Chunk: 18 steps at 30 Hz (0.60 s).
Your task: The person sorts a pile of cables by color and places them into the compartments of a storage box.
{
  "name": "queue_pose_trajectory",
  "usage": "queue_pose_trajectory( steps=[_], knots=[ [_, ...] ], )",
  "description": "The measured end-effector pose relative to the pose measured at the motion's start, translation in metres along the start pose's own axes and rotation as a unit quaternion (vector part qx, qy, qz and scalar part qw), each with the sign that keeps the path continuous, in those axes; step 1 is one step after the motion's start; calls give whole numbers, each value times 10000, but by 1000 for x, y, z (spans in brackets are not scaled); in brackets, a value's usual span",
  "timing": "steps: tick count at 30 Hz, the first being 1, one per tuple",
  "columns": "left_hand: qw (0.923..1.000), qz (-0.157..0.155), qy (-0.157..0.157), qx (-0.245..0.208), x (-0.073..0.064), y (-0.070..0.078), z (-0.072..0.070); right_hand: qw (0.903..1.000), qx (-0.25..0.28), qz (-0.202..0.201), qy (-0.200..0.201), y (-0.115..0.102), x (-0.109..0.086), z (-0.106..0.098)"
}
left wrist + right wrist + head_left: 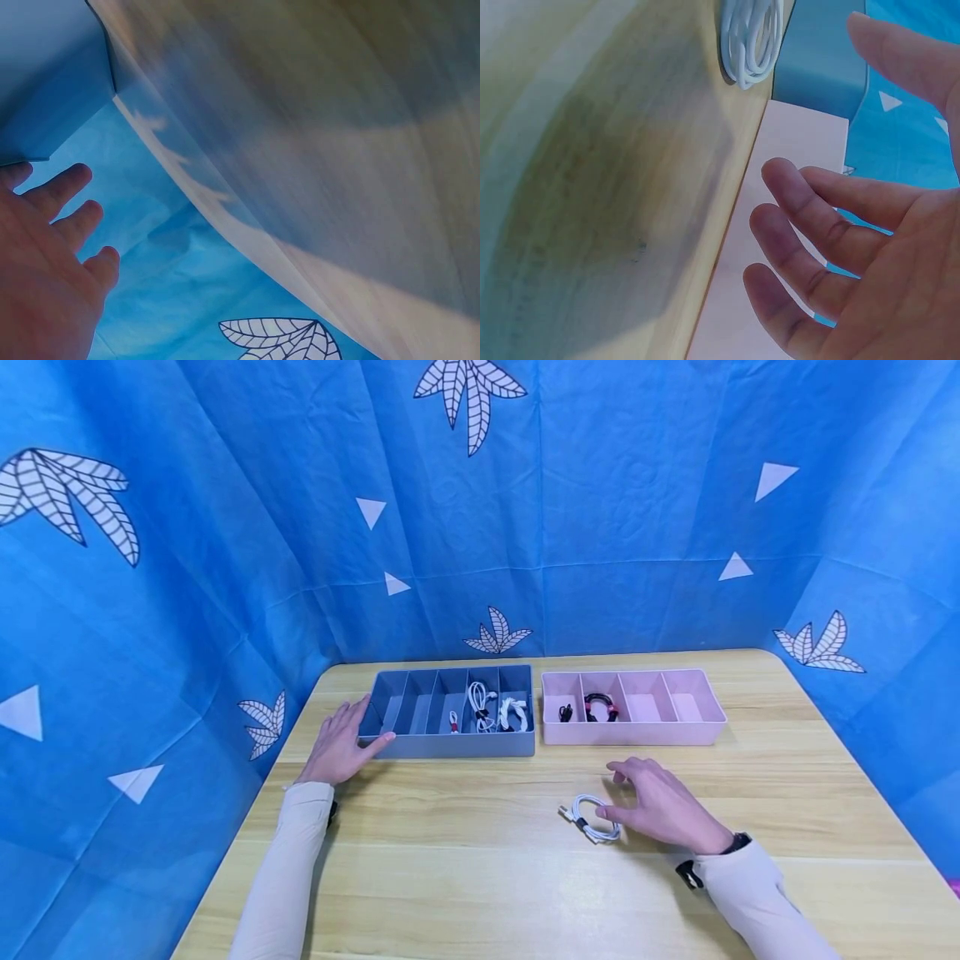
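My left hand [339, 745] is at the left end of a blue-grey divided box [450, 747], its fingers spread and its thumb along the front wall. Below the pink box, a coiled white cable [576, 811] with a dark tie lies on the table. Over the right side of that coil is my right hand [663, 802], fingers loosely bent and apart. In the right wrist view the coiled cable [742, 45] is clear of the fingertips, and nothing is in that hand.
Beside the blue-grey box stands a pink divided box [633, 734], holding a small black cable [566, 713] and a black coiled cable [591, 700] with red parts. White cables [478, 697] lie in the blue-grey box's right compartments. A blue curtain [615, 510] hangs behind the wooden table [480, 877].
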<state>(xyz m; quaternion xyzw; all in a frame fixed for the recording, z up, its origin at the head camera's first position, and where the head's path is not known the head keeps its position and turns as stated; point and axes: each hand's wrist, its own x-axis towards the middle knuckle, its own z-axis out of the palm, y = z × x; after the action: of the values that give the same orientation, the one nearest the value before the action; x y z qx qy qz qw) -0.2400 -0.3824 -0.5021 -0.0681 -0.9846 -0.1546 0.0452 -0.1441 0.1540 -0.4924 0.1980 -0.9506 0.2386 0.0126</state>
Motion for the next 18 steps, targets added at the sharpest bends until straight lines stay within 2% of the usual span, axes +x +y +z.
queue_pose_trajectory(
  steps=[7, 14, 18],
  knots=[
    [10000, -8, -24, 14, 0, 0, 0, 9998, -49, -169, -28, 3, -4, 4],
    [10000, -38, -37, 36, -1, 1, 0, 9997, -82, -102, -211, 2, -5, 6],
    [10000, -13, -20, 61, -2, 2, -1, 9996, -108, -193, -184, 2, -6, 7]
  ],
)
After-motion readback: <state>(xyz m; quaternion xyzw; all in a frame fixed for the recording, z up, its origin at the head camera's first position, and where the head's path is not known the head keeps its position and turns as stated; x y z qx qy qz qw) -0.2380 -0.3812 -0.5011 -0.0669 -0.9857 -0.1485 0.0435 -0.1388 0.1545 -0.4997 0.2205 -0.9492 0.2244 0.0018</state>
